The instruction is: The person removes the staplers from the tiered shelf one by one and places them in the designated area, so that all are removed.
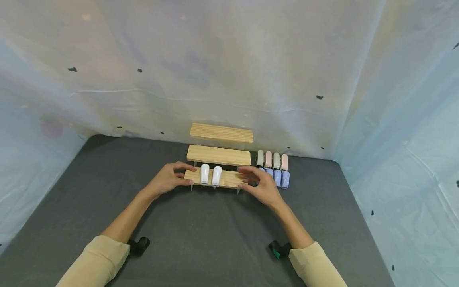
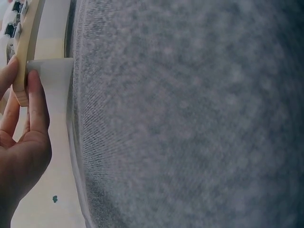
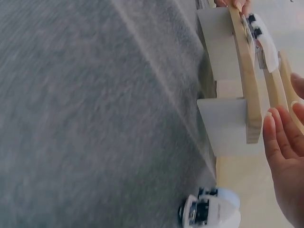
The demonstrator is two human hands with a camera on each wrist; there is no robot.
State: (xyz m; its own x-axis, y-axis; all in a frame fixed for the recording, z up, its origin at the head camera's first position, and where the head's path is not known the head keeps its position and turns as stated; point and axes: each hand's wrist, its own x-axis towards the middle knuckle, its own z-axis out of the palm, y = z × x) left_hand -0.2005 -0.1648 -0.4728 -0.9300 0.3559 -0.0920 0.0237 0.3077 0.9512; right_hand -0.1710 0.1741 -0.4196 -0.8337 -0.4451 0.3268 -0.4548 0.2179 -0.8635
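Note:
A wooden three-step display rack stands on the dark table, with two small white rounded devices (image 1: 204,174) side by side on its lowest board (image 1: 230,180). Metal and black parts show under one white device (image 3: 269,51) in the right wrist view; their exact kind is unclear. My left hand (image 1: 167,180) pinches the left end of that board, thumb above and fingers below, as the left wrist view shows. Around the right end hovers my right hand (image 1: 264,187), fingers loosely extended. In the right wrist view those fingers (image 3: 280,135) appear apart from the board.
Behind are the middle board (image 1: 218,154) and top board (image 1: 221,132). Right of the rack stand two rows of similar devices: grey-green and pink ones (image 1: 268,158) behind, blue ones (image 1: 285,179) in front, partly hidden by my right hand. A pale sheet (image 1: 229,71) hangs behind.

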